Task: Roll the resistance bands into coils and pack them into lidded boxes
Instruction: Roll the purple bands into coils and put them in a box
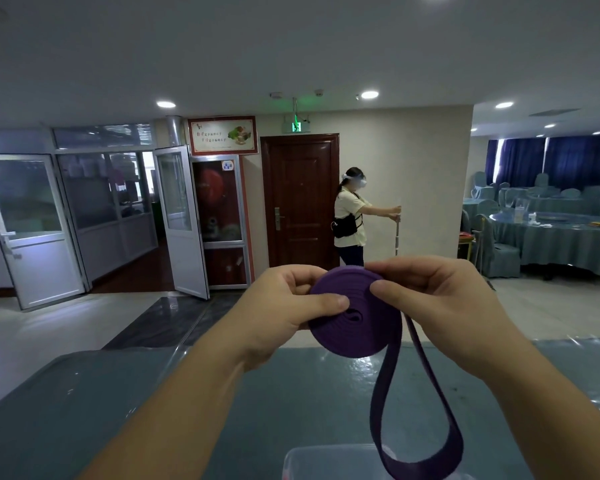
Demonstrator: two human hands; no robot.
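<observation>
A purple resistance band (355, 323) is wound into a thick coil that I hold up in front of me, above the table. My left hand (281, 306) grips the coil's left side, thumb pressed on its face. My right hand (440, 299) pinches the coil's upper right edge with thumb and fingers. The unrolled part of the band hangs down from the coil as a long loop (426, 427). Its lower end dangles over a clear plastic box (312, 462) at the bottom edge of the view.
A table with a teal glossy cloth (153, 393) lies under my arms. Beyond it, a person (352, 216) with a pole stands by a brown door (300, 199). Cloth-covered round tables and chairs (551, 233) fill the right; glass doors (177, 220) stand at left.
</observation>
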